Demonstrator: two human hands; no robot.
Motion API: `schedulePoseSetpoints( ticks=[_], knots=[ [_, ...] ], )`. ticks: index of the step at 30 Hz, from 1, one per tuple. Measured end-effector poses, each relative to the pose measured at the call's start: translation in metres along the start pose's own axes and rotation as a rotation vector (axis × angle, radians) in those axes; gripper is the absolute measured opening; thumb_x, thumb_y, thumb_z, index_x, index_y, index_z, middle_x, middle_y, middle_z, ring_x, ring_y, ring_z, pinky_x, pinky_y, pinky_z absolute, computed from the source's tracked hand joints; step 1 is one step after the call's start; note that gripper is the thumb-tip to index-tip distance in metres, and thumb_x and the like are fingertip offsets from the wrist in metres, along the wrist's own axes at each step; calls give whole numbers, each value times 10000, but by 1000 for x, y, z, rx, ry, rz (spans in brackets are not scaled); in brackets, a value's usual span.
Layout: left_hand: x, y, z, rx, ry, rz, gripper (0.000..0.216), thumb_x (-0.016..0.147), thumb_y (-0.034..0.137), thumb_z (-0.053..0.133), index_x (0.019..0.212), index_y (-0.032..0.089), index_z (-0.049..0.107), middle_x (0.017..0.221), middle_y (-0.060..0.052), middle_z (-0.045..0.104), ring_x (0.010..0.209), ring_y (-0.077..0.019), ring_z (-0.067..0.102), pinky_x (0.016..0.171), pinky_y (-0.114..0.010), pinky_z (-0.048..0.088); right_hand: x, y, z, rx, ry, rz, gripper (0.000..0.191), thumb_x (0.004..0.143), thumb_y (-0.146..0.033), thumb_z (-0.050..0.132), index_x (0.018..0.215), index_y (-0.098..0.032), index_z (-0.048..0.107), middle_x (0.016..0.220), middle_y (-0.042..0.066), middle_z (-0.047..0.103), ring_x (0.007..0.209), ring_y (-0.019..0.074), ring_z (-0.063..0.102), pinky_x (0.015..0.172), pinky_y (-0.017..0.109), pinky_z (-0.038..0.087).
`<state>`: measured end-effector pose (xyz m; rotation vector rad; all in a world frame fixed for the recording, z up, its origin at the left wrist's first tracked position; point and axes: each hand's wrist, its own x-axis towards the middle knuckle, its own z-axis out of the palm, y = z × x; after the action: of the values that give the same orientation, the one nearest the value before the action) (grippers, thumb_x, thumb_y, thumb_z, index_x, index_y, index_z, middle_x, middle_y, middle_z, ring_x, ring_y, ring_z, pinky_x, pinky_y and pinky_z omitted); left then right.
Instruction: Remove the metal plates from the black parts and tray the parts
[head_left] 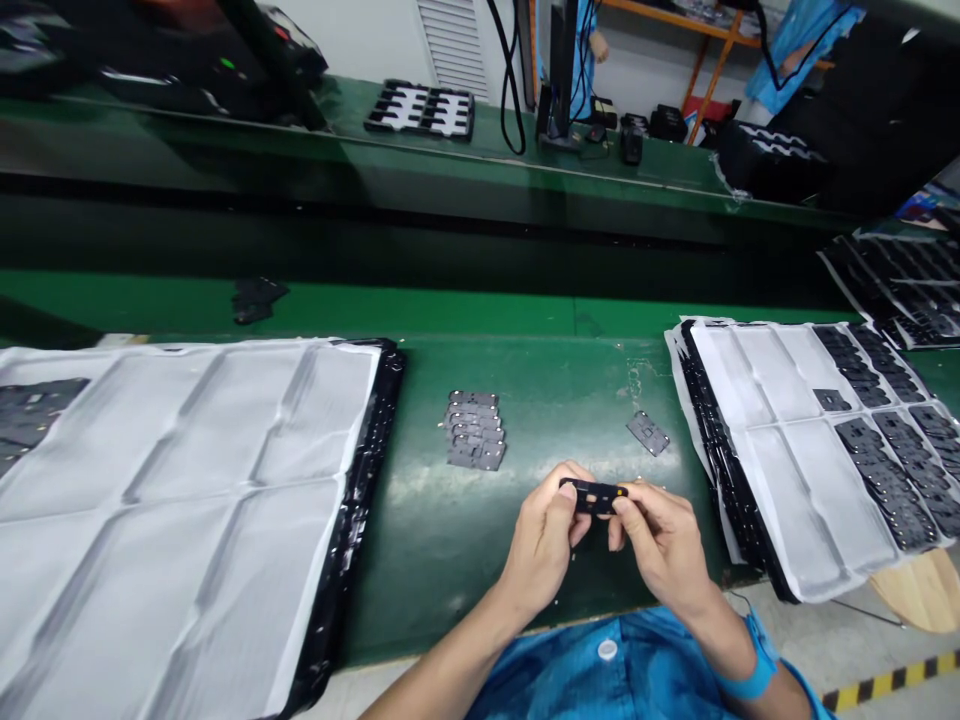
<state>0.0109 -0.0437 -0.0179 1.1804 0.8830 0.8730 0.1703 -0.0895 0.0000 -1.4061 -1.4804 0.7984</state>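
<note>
A small black rectangular plate with cut-outs [596, 497] is gripped at both ends over the green bench. The thumb and fingers of my left hand [551, 530] pinch its left end. At its right end, by a small yellow spot, my right hand [660, 535] closes on it with thumb and fingers. Beyond my hands, an overlapping row of similar dark plates [475, 430] lies on the bench. One loose plate [648, 433] rests by itself, ahead of my right hand.
At left stands a stack of black trays lined with white sheeting [315, 400], holding dark plates at its far left. Another lined tray stack [795, 500] carries several rows of plates at right. Dark pieces [256, 299] lie on the green strip [420, 308]. Other people stand behind the raised shelf.
</note>
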Motion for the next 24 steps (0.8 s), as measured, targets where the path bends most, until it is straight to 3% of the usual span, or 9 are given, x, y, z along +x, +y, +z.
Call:
schedulePoseSetpoints(
  ticks=[6, 9, 13, 18, 24],
  knots=[
    [-1, 2, 0, 42, -51, 9, 247, 1039, 388, 418, 950, 193, 540, 631, 66, 460, 543, -128, 386, 584, -271, 339, 1, 3, -2, 1, 26, 11, 260, 1074, -252, 523, 879, -202, 687, 602, -19, 633, 556, 157, 601, 630, 279, 478],
    [-1, 6, -2, 20, -82, -11, 323, 1042, 467, 423, 954, 186, 557, 622, 62, 469, 534, -127, 372, 555, -267, 312, 1, 3, -3, -16, 23, 7, 269, 1074, -253, 517, 859, -207, 673, 615, -10, 635, 559, 161, 597, 614, 281, 471],
    [2, 6, 0, 7, -31, -40, 449, 1059, 562, 378, 886, 189, 560, 622, 52, 455, 538, -128, 385, 544, -265, 303, 1, 3, -3, -36, 13, -24, 279, 1075, -230, 506, 866, -206, 689, 626, -4, 635, 575, 163, 598, 632, 289, 478],
    [4, 0, 3, 46, 2, -6, 443, 1074, 541, 345, 891, 194, 550, 642, 55, 445, 548, -132, 401, 576, -270, 340, 0, 3, -2, -52, 22, -42, 274, 1071, -233, 514, 881, -205, 710, 610, -9, 642, 565, 165, 602, 643, 297, 487],
    [4, 0, 0, 23, -50, -23, 354, 1053, 482, 387, 916, 196, 543, 640, 55, 455, 555, -137, 391, 579, -273, 325, 0, 4, -3, -33, 18, -25, 311, 1077, -237, 501, 823, -210, 679, 625, 3, 633, 570, 167, 603, 612, 290, 480]
  ],
)
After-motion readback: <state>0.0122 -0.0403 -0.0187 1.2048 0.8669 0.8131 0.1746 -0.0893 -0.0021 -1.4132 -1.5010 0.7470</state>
